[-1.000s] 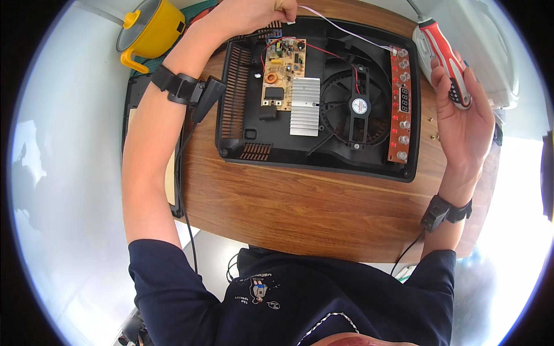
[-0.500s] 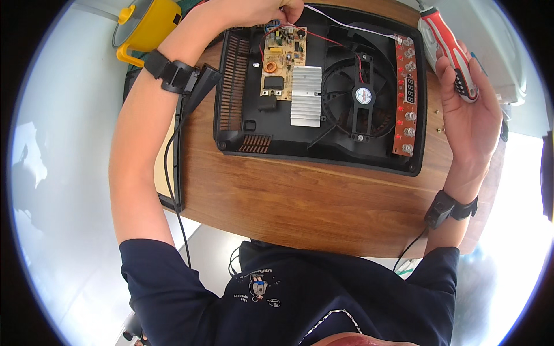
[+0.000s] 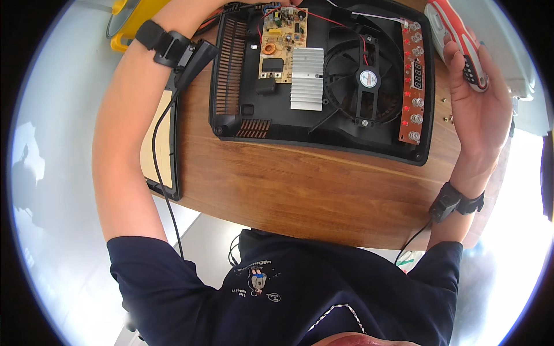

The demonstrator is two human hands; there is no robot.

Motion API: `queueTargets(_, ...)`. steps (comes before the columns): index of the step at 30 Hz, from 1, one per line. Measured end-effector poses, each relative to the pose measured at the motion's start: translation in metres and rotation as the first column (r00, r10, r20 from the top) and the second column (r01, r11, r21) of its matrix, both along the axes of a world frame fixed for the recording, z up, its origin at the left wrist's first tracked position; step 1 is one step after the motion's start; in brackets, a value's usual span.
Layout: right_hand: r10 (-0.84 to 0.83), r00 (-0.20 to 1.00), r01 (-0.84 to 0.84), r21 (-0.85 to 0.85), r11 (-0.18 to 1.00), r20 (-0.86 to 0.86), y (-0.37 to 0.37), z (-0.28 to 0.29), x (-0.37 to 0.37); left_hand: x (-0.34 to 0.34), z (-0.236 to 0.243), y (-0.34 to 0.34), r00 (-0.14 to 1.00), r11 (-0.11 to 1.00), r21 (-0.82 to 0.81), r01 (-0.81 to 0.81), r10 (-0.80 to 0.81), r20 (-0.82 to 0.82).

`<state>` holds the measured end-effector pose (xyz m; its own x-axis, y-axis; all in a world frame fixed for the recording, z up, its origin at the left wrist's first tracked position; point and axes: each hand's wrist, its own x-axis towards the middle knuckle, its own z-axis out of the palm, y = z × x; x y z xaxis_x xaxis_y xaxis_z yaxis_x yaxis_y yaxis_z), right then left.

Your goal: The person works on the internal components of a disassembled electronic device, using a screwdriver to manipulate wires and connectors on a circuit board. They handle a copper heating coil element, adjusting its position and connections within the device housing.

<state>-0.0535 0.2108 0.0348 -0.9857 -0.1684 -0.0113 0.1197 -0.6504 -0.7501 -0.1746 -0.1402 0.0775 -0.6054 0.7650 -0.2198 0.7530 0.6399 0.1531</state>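
My left forearm (image 3: 130,132) reaches up over the far left corner of an opened induction cooker base (image 3: 277,127). That hand is almost wholly cut off by the upper edge; only a bit of fingertip shows beside the wires above the yellowish circuit board (image 3: 284,40). What those fingers hold is hidden. My right hand (image 3: 482,115) is wrapped round the red and white handle of a screwdriver (image 3: 459,34), right of the base. Inside the base are a finned heat sink (image 3: 307,81), a black fan (image 3: 340,86) and a lit control board (image 3: 412,109) with red lights.
Small brass screws (image 3: 447,119) lie on the wooden table (image 3: 300,184) near my right hand. A yellow pot (image 3: 135,23) stands at the far left, above a black-framed panel (image 3: 161,144). Cables run from the straps on both my wrists. A white appliance (image 3: 502,52) is at the far right.
The whole scene has shifted upward in view, so my left hand is now mostly out of the picture. My right hand still has the screwdriver.
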Motion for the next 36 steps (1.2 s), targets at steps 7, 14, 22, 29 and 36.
queueTargets(7,0.025,1.000,-0.025,-0.012,1.000,0.008,-0.004,-0.002,0.002,-0.019,-0.020,-0.001,0.989,0.989,-0.062,0.137,-0.139,-0.043)
queueTargets(14,0.066,0.998,-0.066,-0.003,0.998,0.012,-0.007,-0.002,0.000,-0.011,-0.015,0.001,0.998,0.994,-0.093,0.059,-0.061,-0.015)
queueTargets(22,0.064,0.997,-0.064,0.003,0.998,0.040,-0.009,-0.002,0.002,-0.012,-0.016,0.016,0.995,0.983,-0.156,0.097,-0.101,-0.019)
queueTargets(29,0.012,1.000,-0.012,0.034,0.999,-0.001,-0.008,-0.005,0.002,-0.001,-0.009,0.012,0.994,0.992,-0.101,0.076,-0.083,-0.070)
queueTargets(36,-0.001,0.999,0.002,0.037,0.999,-0.039,-0.007,0.004,0.004,0.080,0.017,-0.017,0.932,0.963,0.114,-0.244,0.266,-0.248)
